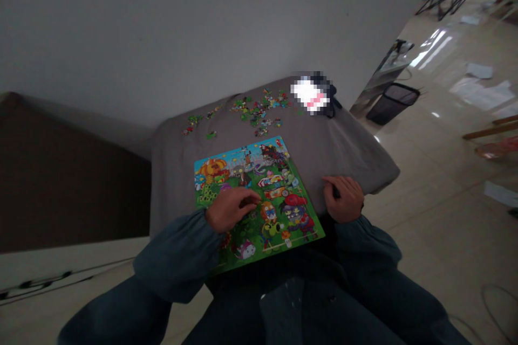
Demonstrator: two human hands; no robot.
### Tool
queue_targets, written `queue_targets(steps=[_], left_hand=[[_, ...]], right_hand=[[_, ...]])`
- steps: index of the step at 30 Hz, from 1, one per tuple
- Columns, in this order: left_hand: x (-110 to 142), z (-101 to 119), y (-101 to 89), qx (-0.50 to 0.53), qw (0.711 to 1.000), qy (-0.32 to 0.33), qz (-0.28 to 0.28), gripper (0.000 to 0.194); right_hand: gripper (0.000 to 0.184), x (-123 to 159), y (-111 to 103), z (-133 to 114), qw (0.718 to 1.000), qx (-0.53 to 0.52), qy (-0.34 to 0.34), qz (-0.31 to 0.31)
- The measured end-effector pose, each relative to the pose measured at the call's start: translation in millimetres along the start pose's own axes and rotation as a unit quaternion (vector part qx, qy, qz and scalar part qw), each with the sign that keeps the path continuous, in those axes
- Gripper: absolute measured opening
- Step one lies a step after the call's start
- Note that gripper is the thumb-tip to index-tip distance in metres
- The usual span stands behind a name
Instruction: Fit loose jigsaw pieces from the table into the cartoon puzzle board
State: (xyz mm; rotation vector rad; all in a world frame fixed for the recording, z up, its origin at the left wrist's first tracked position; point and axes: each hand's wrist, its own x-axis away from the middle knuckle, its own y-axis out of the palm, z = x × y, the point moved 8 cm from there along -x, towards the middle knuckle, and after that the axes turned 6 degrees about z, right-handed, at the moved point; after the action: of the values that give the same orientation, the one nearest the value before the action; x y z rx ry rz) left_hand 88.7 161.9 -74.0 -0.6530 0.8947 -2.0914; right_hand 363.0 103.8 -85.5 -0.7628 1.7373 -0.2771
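A colourful cartoon jigsaw puzzle (246,172) lies on the grey-covered surface, its near edge by my lap. My left hand (232,209) is over the puzzle's lower middle. Its thumb and fingertips come close together at the picture; anything between them is too small to make out. My right hand (343,198) rests on the cover just right of the puzzle, with its fingers curled and one finger reaching left. A dark spot shows between those fingers, and I cannot tell whether it is an object or shadow. Loose puzzle pieces (259,113) lie scattered beyond the board.
A grey cloth (332,156) covers the surface, which meets a pale wall (182,27). A dark item with a blurred-out patch (311,94) sits at the back right corner. On the tiled floor stand a black mesh bin (392,103) and scattered papers (481,91).
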Motion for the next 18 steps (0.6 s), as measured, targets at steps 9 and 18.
queue_targets(steps=[9, 18], left_hand=[[-2.5, 0.3, 6.3, -0.102, 0.995, 0.011, -0.009, 0.025], [-2.5, -0.1, 4.8, -0.108, 0.994, 0.006, -0.003, 0.032]], right_hand=[[0.015, -0.4, -0.4, -1.2, 1.000, -0.003, -0.005, -0.004], [0.016, -1.1, -1.3, -1.7, 1.000, 0.000, -0.001, -0.003]])
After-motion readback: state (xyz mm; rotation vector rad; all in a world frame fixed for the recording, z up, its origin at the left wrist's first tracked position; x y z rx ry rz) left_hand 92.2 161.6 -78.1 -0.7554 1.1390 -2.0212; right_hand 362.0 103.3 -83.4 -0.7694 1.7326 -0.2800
